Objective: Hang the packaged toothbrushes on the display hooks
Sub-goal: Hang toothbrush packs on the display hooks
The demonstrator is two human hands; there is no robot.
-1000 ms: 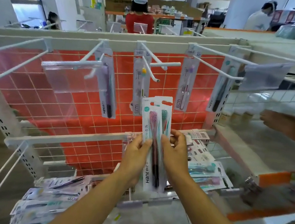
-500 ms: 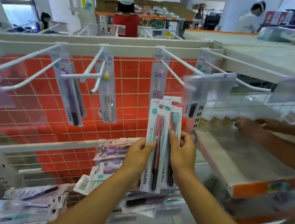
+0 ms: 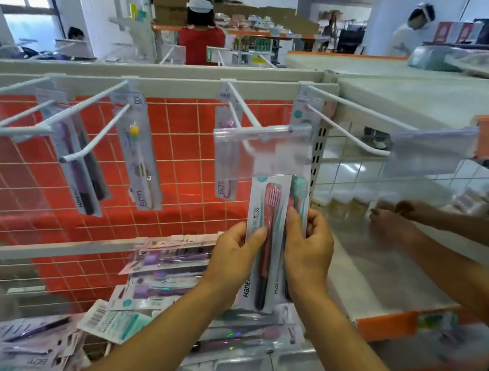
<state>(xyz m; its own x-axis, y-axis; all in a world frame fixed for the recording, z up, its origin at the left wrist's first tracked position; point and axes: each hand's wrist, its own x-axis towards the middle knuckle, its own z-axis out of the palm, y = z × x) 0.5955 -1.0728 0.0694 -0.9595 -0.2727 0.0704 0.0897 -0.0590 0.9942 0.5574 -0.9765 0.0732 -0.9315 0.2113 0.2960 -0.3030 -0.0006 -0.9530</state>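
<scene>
Under the clear tag [image 3: 261,152], left hand [image 3: 232,258] and right hand [image 3: 309,251] pinch edges of the toothbrush packs [image 3: 268,208].

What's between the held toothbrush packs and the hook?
The clear tag holder on the front of the hook hangs right over the tops of the toothbrush packs. The left hand and right hand grip them lower down.

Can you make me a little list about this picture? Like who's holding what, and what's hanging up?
left hand: holds the left edge of the toothbrush packs
right hand: pinches their right edge
tops of the held packs: behind a clear tag holder; can't tell if hooked
hanging packs: several, on white hooks
below: pile of loose packs
far right: another person's hands
</scene>
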